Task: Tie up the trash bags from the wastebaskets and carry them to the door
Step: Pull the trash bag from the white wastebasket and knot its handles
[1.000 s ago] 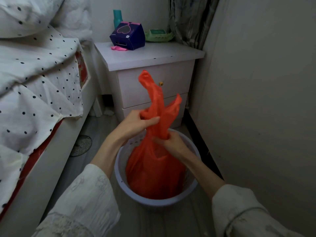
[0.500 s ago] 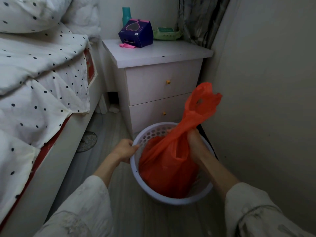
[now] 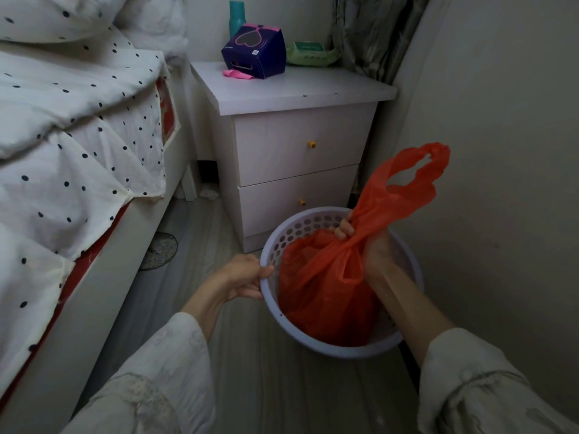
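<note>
**Bag coming out of the basket, right hand doing the lift**

Since a second ago: left hand [image 3: 242, 278] has left the bag neck and is now gripping the near-left rim of the wastebasket [image 3: 316, 344], thumb over the edge, fingers curled round it. Right hand [image 3: 368, 245] is clamping the gathered neck of the red trash bag [image 3: 322, 292] alone, fist closed round the twist; bag handles [image 3: 416, 173] are flopping up and away from that hand toward the wall [image 3: 501, 151].

Bag body is still sitting inside the basket, below the right hand. Whether a knot is holding, I cannot tell; the neck is looking bunched rather than tied.

Step, as I'm reading it: bracing the basket and pulling the bag free. Next move is likely calling for a straight upward lift with the right hand while the left is holding the basket down, then finishing the tie if it's loose.

Around: nightstand [image 3: 291, 145] just beyond both hands, with a purple box [image 3: 255, 56] on top; bed [image 3: 78, 136] out past the left hand. Wall is sitting close beside the right hand, so there's little room to swing the bag outward.
</note>
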A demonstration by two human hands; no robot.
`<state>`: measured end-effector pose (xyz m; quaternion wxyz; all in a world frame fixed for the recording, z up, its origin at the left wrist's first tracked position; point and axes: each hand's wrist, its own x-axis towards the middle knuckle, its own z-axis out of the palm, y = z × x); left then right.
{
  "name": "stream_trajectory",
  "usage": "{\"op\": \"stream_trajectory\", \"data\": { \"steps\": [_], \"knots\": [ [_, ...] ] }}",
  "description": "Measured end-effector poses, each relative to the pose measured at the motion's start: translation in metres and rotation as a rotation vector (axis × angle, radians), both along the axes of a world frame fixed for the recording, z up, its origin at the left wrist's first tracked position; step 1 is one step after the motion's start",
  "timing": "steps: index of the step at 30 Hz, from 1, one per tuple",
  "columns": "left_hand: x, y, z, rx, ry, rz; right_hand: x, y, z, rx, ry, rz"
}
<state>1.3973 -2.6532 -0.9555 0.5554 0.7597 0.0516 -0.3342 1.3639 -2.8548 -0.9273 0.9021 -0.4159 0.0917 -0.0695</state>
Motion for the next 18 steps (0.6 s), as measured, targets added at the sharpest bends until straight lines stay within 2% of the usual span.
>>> {"op": "stream_trajectory", "data": {
  "steps": [4,8,18],
  "knots": [
    [0.001,-0.002,-0.005,0.023,-0.029,0.009,0.002,0.000,-0.006,0.006,-0.019,0.034],
    [-0.003,-0.008,-0.006,0.027,-0.051,0.007,0.004,0.011,-0.011,-0.041,0.060,0.067],
    [0.000,-0.001,-0.001,-0.071,0.021,0.108,0.003,-0.003,0.004,0.070,0.034,-0.053]
  ]
}}
